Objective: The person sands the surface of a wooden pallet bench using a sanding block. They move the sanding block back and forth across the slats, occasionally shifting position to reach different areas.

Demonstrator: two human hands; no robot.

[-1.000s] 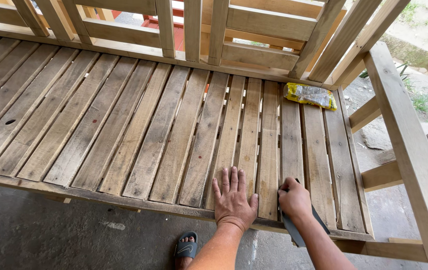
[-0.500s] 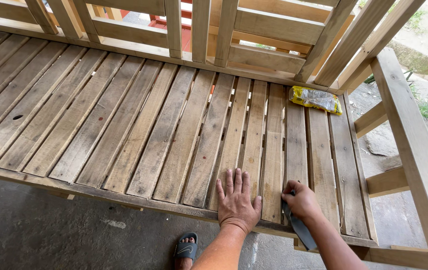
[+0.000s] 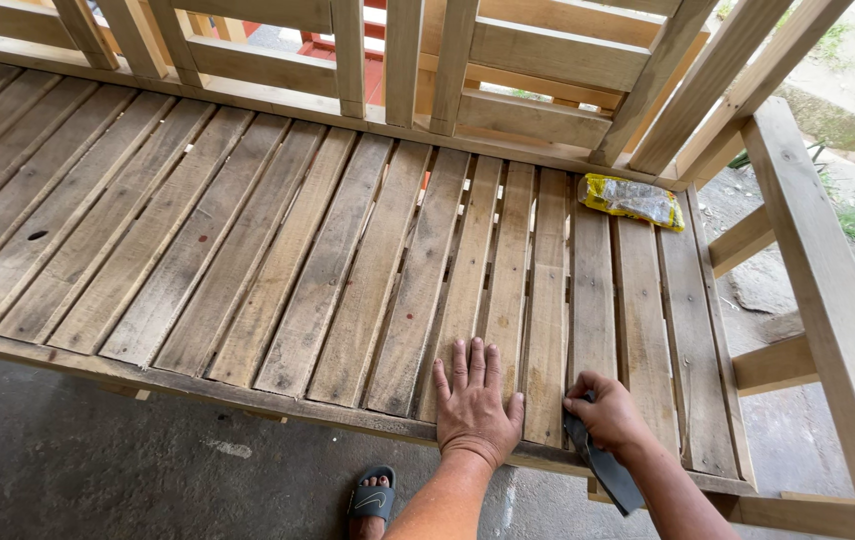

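A slatted wooden tabletop [image 3: 248, 260] of weathered planks fills the view, with a railed back along its far edge. Below its near edge, a foot in a dark sandal [image 3: 372, 497] stands on the concrete floor. The left hand [image 3: 476, 405] lies flat on the slats near the front edge, its grip spread wide and holding nothing. Just beside it, the right hand [image 3: 606, 413] has its grip pinched around a dark grey sheet [image 3: 603, 468], pressing it onto a slat. Far back on the right lies a yellow packet [image 3: 632, 199].
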